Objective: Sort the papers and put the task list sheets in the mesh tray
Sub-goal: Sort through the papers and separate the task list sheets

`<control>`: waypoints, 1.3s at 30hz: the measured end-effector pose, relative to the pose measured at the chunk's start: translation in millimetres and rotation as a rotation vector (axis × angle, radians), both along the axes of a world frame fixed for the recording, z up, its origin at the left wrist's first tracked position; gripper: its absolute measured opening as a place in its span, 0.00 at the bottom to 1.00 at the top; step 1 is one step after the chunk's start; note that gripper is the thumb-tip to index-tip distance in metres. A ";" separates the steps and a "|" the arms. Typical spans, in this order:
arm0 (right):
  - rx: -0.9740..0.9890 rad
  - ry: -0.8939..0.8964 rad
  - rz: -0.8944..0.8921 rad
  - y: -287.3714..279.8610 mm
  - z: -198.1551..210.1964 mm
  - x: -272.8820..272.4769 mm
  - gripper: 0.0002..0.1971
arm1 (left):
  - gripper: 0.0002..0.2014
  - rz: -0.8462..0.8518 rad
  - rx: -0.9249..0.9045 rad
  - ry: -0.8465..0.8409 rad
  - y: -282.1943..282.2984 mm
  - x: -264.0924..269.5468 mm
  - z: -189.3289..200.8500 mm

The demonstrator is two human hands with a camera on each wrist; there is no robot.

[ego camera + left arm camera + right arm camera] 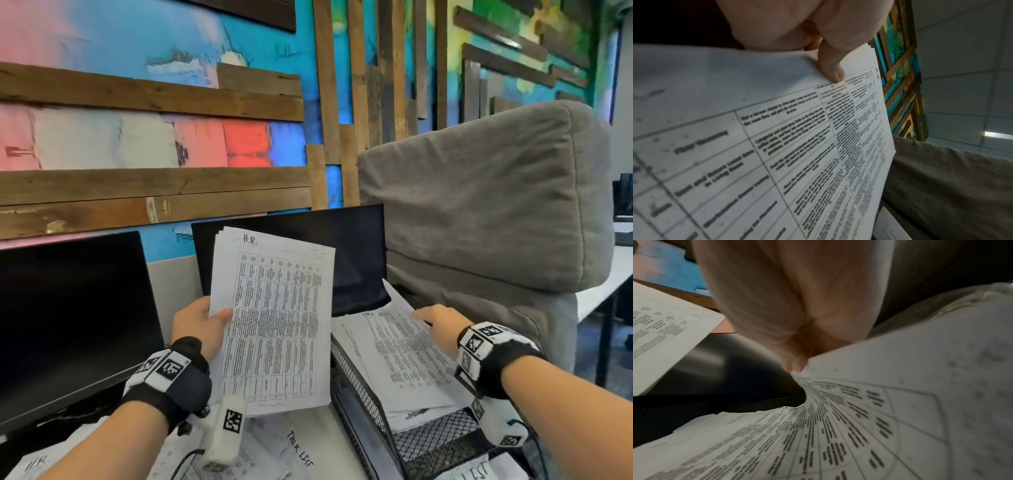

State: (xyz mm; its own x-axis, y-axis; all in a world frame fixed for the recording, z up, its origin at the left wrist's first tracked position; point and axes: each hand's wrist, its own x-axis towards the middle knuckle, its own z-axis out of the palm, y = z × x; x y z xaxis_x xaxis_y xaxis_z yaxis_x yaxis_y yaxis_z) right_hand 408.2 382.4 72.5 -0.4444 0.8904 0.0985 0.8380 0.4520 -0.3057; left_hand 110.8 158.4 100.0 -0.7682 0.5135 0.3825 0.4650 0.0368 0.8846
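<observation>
My left hand [210, 318] grips a stack of printed sheets [274, 325] upright over the desk; the top sheet is headed "H.R.". In the left wrist view the thumb [831, 71] presses on the table printed on that stack [777, 146]. The black mesh tray [435, 442] stands at the right with papers in it. My right hand [426, 313] is over the tray and pinches the far edge of a task list sheet [404, 353], which curls up at its corner. In the right wrist view the fingertips [793, 365] hold that curled sheet [859, 418].
Two open laptops with dark screens stand behind, one at the left [68, 308] and one behind the stack [359, 260]. A grey cushioned chair [479, 205] rises just right of the tray. Loose sheets marked "Task list" [301, 448] lie on the desk by my left wrist.
</observation>
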 end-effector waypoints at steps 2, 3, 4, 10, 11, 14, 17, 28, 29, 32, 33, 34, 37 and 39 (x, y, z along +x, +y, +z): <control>0.048 0.064 0.042 0.2 0.0 0.0 0.33 | 0.11 -0.006 0.013 -0.003 -3.3 -1.5 1.1; 0.087 0.122 0.045 -1.9 3.6 -0.7 0.34 | 0.11 -0.005 0.021 -0.005 -6.0 -2.3 2.3; 0.126 0.180 0.037 -3.9 7.1 0.1 0.34 | 0.11 -0.006 0.027 -0.008 -7.3 -2.4 2.8; 0.289 0.428 0.073 -10.8 25.7 -1.5 0.25 | 0.10 -0.012 0.037 -0.050 -12.9 -4.1 7.2; 0.300 0.468 0.092 -9.6 27.7 -3.4 0.24 | 0.09 -0.015 0.035 -0.054 -13.4 -4.2 7.7; 0.241 0.434 0.114 -1.9 30.4 -5.7 0.22 | 0.09 -0.020 0.040 -0.050 -12.8 -1.4 10.2; 0.064 0.008 0.033 4.3 20.0 -7.8 0.27 | 0.09 -0.044 0.054 -0.058 -11.2 5.9 12.5; -0.431 0.524 0.437 -44.6 29.8 -57.4 0.52 | 0.08 -0.106 0.127 -0.062 -14.8 22.1 22.7; -0.426 0.573 0.447 -49.5 33.6 -63.3 0.47 | 0.07 -0.111 0.134 -0.069 -16.6 23.0 23.7; -0.391 0.768 0.330 -55.5 39.3 -75.1 0.42 | 0.06 -0.100 0.158 -0.073 -25.8 22.4 26.5; -0.383 0.824 0.288 -54.2 38.9 -76.9 0.37 | 0.05 -0.093 0.153 -0.070 -28.3 21.6 27.1; -0.363 0.889 0.273 -55.4 38.6 -78.5 0.27 | 0.05 -0.083 0.149 -0.073 -31.6 20.2 27.7; -0.354 1.016 0.257 -60.2 36.9 -83.5 0.08 | 0.07 -0.052 0.117 -0.072 -38.2 12.9 26.9; -0.324 1.056 0.229 -63.4 37.7 -85.2 0.07 | 0.16 -0.008 0.119 -0.093 -41.7 5.7 23.9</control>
